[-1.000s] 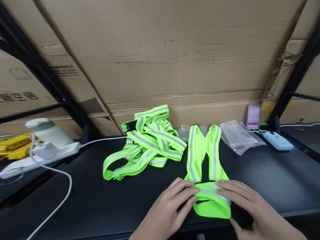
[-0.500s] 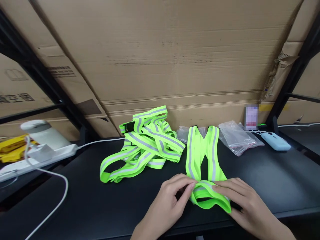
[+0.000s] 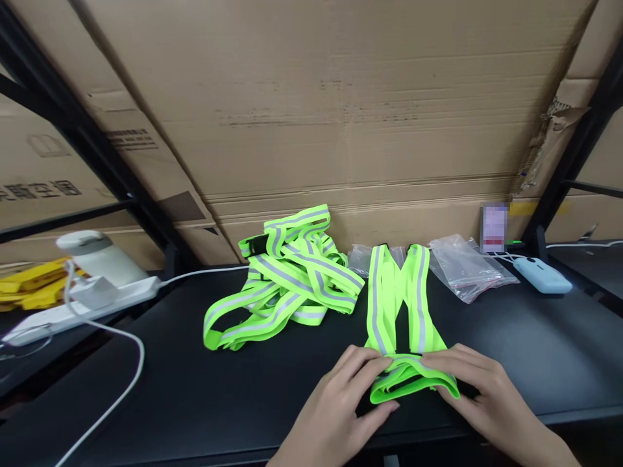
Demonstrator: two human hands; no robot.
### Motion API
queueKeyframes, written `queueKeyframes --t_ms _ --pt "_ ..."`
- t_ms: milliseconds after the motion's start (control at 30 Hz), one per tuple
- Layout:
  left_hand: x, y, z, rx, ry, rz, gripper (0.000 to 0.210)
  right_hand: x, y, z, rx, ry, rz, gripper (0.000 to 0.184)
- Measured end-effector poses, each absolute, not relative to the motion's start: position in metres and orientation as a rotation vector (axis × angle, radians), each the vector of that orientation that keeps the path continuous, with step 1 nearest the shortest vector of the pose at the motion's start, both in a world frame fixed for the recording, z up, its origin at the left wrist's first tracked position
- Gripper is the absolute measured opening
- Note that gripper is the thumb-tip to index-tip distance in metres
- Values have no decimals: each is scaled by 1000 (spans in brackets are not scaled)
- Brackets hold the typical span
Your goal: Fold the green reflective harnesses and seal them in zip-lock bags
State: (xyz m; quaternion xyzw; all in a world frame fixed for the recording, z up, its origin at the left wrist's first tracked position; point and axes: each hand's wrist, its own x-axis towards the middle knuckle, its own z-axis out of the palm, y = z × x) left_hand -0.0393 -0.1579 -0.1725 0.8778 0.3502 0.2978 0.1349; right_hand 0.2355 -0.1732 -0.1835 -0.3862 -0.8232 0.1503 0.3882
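Observation:
A neon yellow-green reflective vest [image 3: 422, 305] made of straps with grey stripes lies on the black tabletop. Its two shoulder straps stretch away from me, and the waist band is gathered in loose loops at the near end. My left hand [image 3: 343, 395] is curled at the left end of that band, fingers on top and thumb lower down, a little apart from the fabric. At the other end, my right hand [image 3: 481, 389] grips the band with fingers over it and the thumb partly hidden underneath. Left of the vest lies a tangled heap of similar reflective straps [image 3: 296, 279].
Clear plastic bags [image 3: 470, 269] and a light blue device [image 3: 542, 275] lie at the back right. On the left are a white power strip [image 3: 131, 295], a pale bottle [image 3: 104, 256] and a white cable [image 3: 139, 363]. A cardboard wall [image 3: 341, 130] stands behind the table.
My left hand's thumb has moved off the band's upper edge and down toward me. The gathered loops look flatter and narrower. The view has shifted slightly left.

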Motion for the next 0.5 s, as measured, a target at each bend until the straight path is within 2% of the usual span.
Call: queueKeyframes --t_ms 133,267,367,500 --pt "-36 -158 -174 2633 1000 899 39 237 -174 -182 -973 -2087 442 35" --pt "-42 -153 -173 2821 892 919 31 241 -178 -180 -957 -2174 451 50" --pt "-44 -147 -168 2908 790 1006 33 240 -179 -177 -940 -2172 396 61" --pt "-40 -139 -157 2834 723 1081 36 237 -176 -177 -914 -2092 344 59"
